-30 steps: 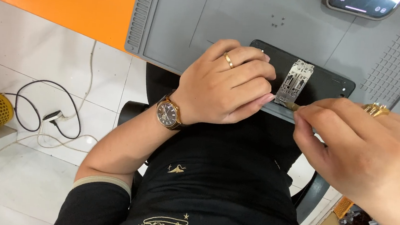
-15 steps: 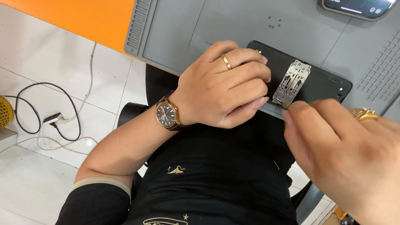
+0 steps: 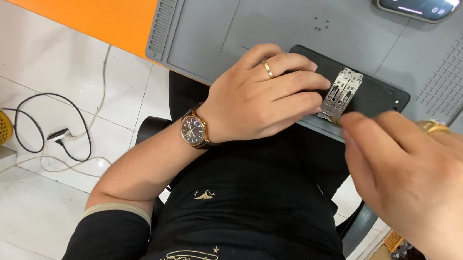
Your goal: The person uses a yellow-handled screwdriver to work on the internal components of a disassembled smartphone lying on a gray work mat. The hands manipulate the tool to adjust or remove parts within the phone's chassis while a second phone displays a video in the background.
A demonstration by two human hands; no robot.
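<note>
Two hands work over a dark phone (image 3: pixel 377 95) lying at the mat's (image 3: pixel 285 23) near edge. Nearest, the right hand (image 3: pixel 427 186) has its fingertips pinched together at the phone's near edge, under a metal clamp (image 3: pixel 340 94). Beyond it, the left hand (image 3: pixel 262 96) lies flat, pressing the phone's left half. Its long axis runs left to right, far end tilted slightly nearer.
</note>
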